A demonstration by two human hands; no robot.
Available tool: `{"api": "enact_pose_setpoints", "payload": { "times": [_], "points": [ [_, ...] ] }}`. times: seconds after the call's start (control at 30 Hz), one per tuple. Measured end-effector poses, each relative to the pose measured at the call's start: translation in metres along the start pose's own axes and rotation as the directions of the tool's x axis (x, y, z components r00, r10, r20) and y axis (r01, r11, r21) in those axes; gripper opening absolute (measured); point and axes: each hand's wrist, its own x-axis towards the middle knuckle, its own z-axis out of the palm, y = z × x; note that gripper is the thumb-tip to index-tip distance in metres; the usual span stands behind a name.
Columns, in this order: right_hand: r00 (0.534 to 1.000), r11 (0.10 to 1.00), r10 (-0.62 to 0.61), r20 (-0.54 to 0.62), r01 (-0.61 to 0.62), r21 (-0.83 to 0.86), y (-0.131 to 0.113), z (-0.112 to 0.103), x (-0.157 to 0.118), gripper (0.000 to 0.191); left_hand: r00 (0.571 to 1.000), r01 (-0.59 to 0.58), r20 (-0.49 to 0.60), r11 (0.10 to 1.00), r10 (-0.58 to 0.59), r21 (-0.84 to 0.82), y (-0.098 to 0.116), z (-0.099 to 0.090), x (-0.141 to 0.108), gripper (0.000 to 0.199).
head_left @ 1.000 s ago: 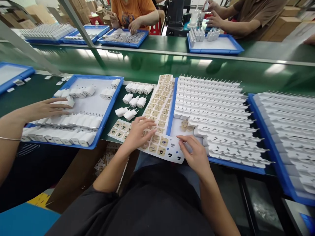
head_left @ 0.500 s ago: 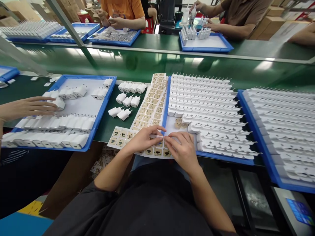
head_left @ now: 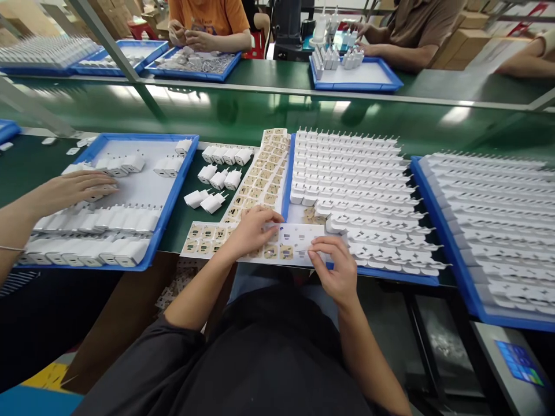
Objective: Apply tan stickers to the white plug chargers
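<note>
A white sheet of tan stickers (head_left: 208, 247) lies along the table's front edge, its right end whitish with small printed marks and reaching over a blue tray's corner. My left hand (head_left: 255, 232) rests over the sheet, thumb and index finger closing at its upper edge. At the right end, my right hand (head_left: 337, 267) pinches with thumb and fingertips near the sheet's lower corner; any separate small piece there cannot be made out. Behind them, more sticker sheets (head_left: 262, 173) lie overlapped. Several loose tan pieces (head_left: 313, 216) sit in the tray (head_left: 287, 190) beside rows of white plug chargers (head_left: 347, 167).
Loose chargers (head_left: 212, 202) stand left of the sheets. Further left, a co-worker's hand (head_left: 78, 190) reaches into another blue tray (head_left: 171, 214) of chargers. A filled tray (head_left: 433, 231) stands at right. Across the green divider (head_left: 260, 112), other people work at trays.
My right hand has moved right and slightly down, apart from my left. The sheet's whitish right end now shows between them. The co-worker's hand has shifted right in its tray.
</note>
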Motion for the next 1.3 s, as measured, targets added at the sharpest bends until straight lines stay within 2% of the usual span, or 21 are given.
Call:
{"api": "enact_pose_setpoints", "payload": {
  "times": [0.07, 0.13, 0.27, 0.37, 0.47, 0.53, 0.57, 0.63, 0.67, 0.73, 0.83, 0.87, 0.93, 1.0, 1.07, 1.17, 1.3],
  "points": [
    [0.997, 1.0, -0.026, 0.068, 0.026, 0.007, 0.001, -0.003, -0.004, 0.01, 0.995, -0.091, -0.03, 0.983, 0.097, 0.158, 0.009, 0.005, 0.008, 0.018],
    [0.993, 0.998, -0.052, 0.102, 0.049, 0.025, 0.001, -0.004, -0.007, 0.012, 0.976, -0.207, -0.02, 0.948, 0.218, 0.241, 0.026, 0.014, 0.019, 0.025],
    [0.993, 0.997, -0.057, 0.105, 0.051, 0.057, -0.002, -0.005, -0.01, 0.013, 0.894, -0.429, 0.051, 0.816, 0.446, 0.388, 0.066, 0.042, 0.05, 0.042],
    [0.991, 0.995, -0.075, 0.107, 0.066, 0.077, -0.005, -0.008, -0.012, 0.014, 0.869, -0.469, 0.107, 0.738, 0.483, 0.485, 0.085, 0.068, 0.071, 0.034],
    [0.994, 0.994, -0.053, 0.099, 0.043, 0.103, -0.006, -0.014, -0.015, 0.014, 0.884, -0.441, 0.097, 0.748, 0.457, 0.497, 0.091, 0.078, 0.076, 0.018],
    [0.996, 0.992, -0.013, 0.089, 0.002, 0.125, -0.005, -0.018, -0.018, 0.012, 0.896, -0.427, 0.058, 0.819, 0.44, 0.383, 0.09, 0.07, 0.069, 0.019],
    [0.997, 0.99, 0.013, 0.082, -0.024, 0.139, -0.005, -0.019, -0.02, 0.011, 0.906, -0.415, 0.036, 0.869, 0.422, 0.27, 0.088, 0.062, 0.062, 0.021],
    [0.996, 0.98, 0.068, 0.063, -0.079, 0.184, -0.004, -0.021, -0.022, 0.008, 0.942, -0.335, -0.001, 0.94, 0.336, -0.06, 0.081, 0.044, 0.046, 0.027],
    [0.994, 0.971, 0.092, 0.057, -0.103, 0.217, -0.005, -0.021, -0.022, 0.007, 0.965, -0.257, -0.006, 0.934, 0.263, -0.249, 0.077, 0.036, 0.037, 0.03],
    [0.991, 0.945, 0.12, 0.062, -0.133, 0.299, -0.009, -0.02, -0.021, 0.006, 0.992, -0.098, 0.006, 0.819, 0.123, -0.565, 0.067, 0.025, 0.019, 0.037],
    [0.99, 0.897, 0.097, 0.102, -0.132, 0.423, -0.02, -0.017, -0.016, 0.006, 0.999, 0.032, 0.041, 0.597, 0.002, -0.801, 0.051, 0.027, -0.007, 0.051],
    [0.99, 0.885, 0.081, 0.113, -0.124, 0.449, -0.024, -0.015, -0.014, 0.007, 0.999, 0.051, 0.051, 0.551, -0.014, -0.833, 0.046, 0.03, -0.014, 0.056],
    [0.99, 0.874, 0.061, 0.128, -0.115, 0.473, -0.032, -0.012, -0.01, 0.006, 0.998, 0.057, 0.051, 0.515, -0.025, -0.856, 0.038, 0.038, -0.025, 0.062],
    [0.988, 0.873, 0.068, 0.141, -0.127, 0.471, -0.036, -0.009, -0.007, 0.006, 1.0, 0.029, 0.025, 0.538, -0.014, -0.843, 0.033, 0.043, -0.033, 0.054],
    [0.983, 0.868, 0.089, 0.159, -0.155, 0.472, -0.038, -0.006, -0.006, 0.006, 1.0, 0.003, 0.01, 0.597, 0.008, -0.802, 0.03, 0.044, -0.038, 0.043],
    [0.973, 0.842, 0.104, 0.205, -0.196, 0.503, -0.037, -0.003, -0.007, 0.005, 0.999, -0.028, 0.009, 0.688, 0.051, -0.725, 0.027, 0.04, -0.041, 0.038],
    [0.957, 0.79, 0.149, 0.25, -0.268, 0.552, -0.036, -0.001, -0.01, 0.005, 0.995, -0.047, 0.023, 0.673, 0.094, -0.738, 0.026, 0.039, -0.042, 0.039]
  ]
}}
